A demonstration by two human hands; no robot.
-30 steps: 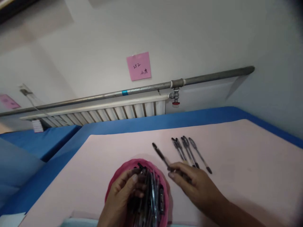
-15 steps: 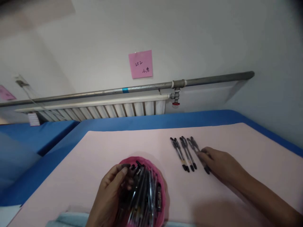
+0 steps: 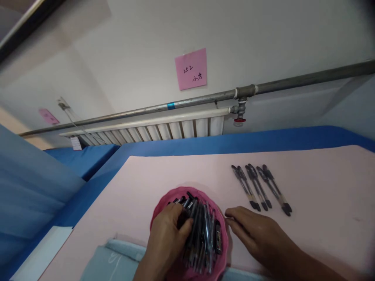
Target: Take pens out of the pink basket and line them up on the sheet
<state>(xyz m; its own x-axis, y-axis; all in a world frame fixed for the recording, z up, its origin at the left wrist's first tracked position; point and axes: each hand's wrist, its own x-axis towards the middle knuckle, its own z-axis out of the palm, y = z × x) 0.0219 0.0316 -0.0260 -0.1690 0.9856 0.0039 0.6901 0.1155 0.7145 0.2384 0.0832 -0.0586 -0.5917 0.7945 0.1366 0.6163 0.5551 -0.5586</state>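
Observation:
A pink scalloped basket [image 3: 225, 236] is filled with black-capped clear pens [image 3: 199, 230]. My left hand [image 3: 167, 236] reaches into its left side, fingers curled down among the pens. Whatever they grip is hidden; thumb and forefinger bend around a dark gap. Just outside the basket's right rim is my right hand [image 3: 256, 236], fingers pointing left and slightly apart, with nothing visible in them. Behind it on the pink sheet [image 3: 322, 195], several pens lie in pairs, side by side and slanted. The rightmost pair of pens [image 3: 274, 188] lies apart from my hand.
A folded light-blue cloth [image 3: 114, 261] lies by the near edge, partly behind my left arm. White paper [image 3: 43, 253] is at the lower left. Blue covering [image 3: 175, 146] borders the sheet. A radiator [image 3: 161, 128] and a metal pipe [image 3: 205, 97] run along the wall.
My right hand has let go of the rightmost pens and moved left to the basket. My left hand has lowered deeper among the pens. The view has shifted and tilted.

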